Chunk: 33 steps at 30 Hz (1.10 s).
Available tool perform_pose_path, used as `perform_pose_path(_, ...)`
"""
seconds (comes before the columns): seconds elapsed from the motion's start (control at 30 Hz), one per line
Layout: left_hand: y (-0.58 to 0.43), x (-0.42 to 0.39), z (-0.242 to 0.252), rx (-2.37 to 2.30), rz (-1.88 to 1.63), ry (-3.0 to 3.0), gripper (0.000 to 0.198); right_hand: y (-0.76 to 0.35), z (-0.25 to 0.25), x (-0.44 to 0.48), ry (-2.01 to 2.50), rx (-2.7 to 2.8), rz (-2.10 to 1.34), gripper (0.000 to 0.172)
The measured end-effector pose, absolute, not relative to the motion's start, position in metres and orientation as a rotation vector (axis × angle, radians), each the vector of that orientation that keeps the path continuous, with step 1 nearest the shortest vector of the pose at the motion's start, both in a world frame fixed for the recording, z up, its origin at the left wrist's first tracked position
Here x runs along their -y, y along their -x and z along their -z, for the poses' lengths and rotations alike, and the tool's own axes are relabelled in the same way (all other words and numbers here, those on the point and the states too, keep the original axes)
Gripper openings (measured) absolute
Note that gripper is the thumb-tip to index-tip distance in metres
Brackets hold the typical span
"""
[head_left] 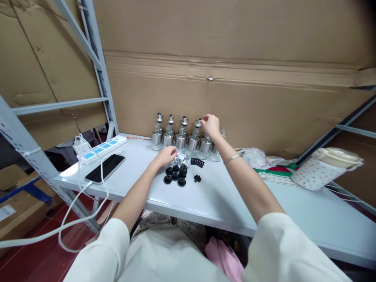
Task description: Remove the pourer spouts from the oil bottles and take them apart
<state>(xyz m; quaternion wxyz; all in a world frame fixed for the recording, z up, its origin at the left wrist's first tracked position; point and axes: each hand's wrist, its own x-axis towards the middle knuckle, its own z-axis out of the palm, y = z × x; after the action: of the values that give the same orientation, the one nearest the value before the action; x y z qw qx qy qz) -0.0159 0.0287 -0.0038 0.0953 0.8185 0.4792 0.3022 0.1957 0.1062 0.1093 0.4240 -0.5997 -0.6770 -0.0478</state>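
Observation:
A row of small glass bottles [176, 137] with metal bands and pourer tops stands at the back of the white table [223, 199]. My right hand [210, 124] reaches to the right end of the row, its fingers closed over the top of a bottle [205, 145]. My left hand [166, 155] rests on the table with fingers curled on a small heap of silver pourer spouts [180, 158]. In front lie several black round caps [176, 174], a row of small black plugs [197, 162] and one loose black piece [197, 178].
A black phone [105, 167] on a white cable and a white-and-blue power strip [101, 147] lie at the table's left. A crumpled plastic bag [255, 156], a red-green cloth [276, 171] and a dotted lidded container [324, 168] sit at the right. Cardboard backs the table.

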Motion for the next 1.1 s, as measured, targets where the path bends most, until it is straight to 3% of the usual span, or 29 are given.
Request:
perform_pose_path(0.17, 0.016, -0.028, 0.004, -1.398, -0.924, -2.427, 0.014, -0.186, -0.123, -0.132, 1.837, 1.717, 0.073, 0.029)
perform_pose_path(0.33, 0.015, -0.026, 0.001, -1.373, -0.97, -2.428, 0.012, -0.183, -0.118, -0.138, 1.801, 1.76, 0.061, 0.025)
perform_pose_path(0.6, 0.009, -0.023, -0.01, -1.333, -1.604, -2.372, 0.01, -0.22, -0.175, -0.139, 1.157, 1.451, 0.226, 0.029)
perform_pose_path(0.67, -0.001, -0.019, -0.019, -1.353, -1.822, -2.282, 0.024, -0.225, -0.191, -0.127, 0.948, 1.384, 0.174, 0.038)
perform_pose_path(0.73, -0.015, -0.011, -0.03, -1.321, -1.971, -2.242, 0.05, -0.222, -0.196, -0.103, 0.745, 1.385, 0.062, 0.046)
perform_pose_path(0.83, -0.041, 0.007, -0.043, -1.183, -2.044, -2.342, 0.08, -0.2, -0.183, -0.048, 0.494, 1.342, -0.196, 0.04)
perform_pose_path(0.93, -0.058, 0.02, -0.043, -1.082, -1.926, -2.403, 0.078, -0.171, -0.159, 0.005, 0.35, 1.245, -0.536, 0.03)
perform_pose_path(1.1, -0.051, 0.017, -0.031, -1.301, -1.902, -2.346, 0.073, -0.148, -0.144, 0.04, 0.384, 1.22, -0.791, 0.037)
